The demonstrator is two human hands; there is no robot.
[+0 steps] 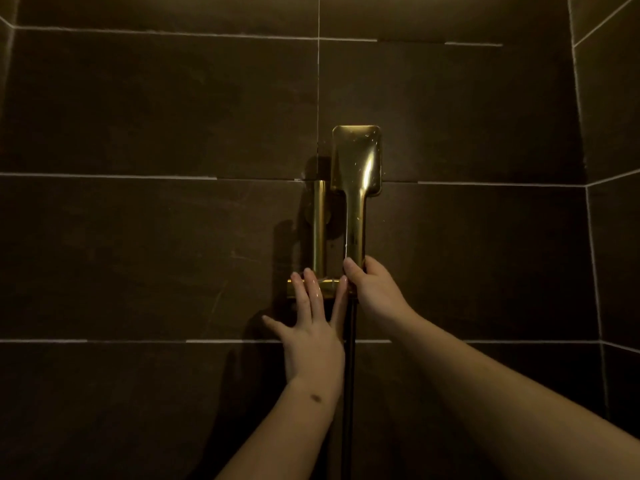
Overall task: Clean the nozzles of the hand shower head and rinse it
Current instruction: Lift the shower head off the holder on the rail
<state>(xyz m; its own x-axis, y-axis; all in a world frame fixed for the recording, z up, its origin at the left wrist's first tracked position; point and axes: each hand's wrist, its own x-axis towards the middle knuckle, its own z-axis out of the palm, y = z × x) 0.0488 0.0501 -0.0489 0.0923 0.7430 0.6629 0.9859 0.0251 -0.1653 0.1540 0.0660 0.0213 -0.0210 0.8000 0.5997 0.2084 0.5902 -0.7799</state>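
Note:
A gold hand shower head (356, 161) stands upright against the dark tiled wall, its flat rectangular back toward me, so the nozzles are hidden. Water drops glisten on it. My right hand (372, 289) grips the lower end of its handle, thumb on the left side. My left hand (313, 323) lies with fingers spread and straight across the gold holder bracket (329, 284) just left of the handle. A dark hose (349, 375) hangs down from the handle between my forearms.
A gold vertical bar (319, 230) rises from the bracket beside the handle, fixed to the wall. Dark tiles with pale grout lines (138, 175) cover the wall; a side wall meets it at the right corner (588, 237).

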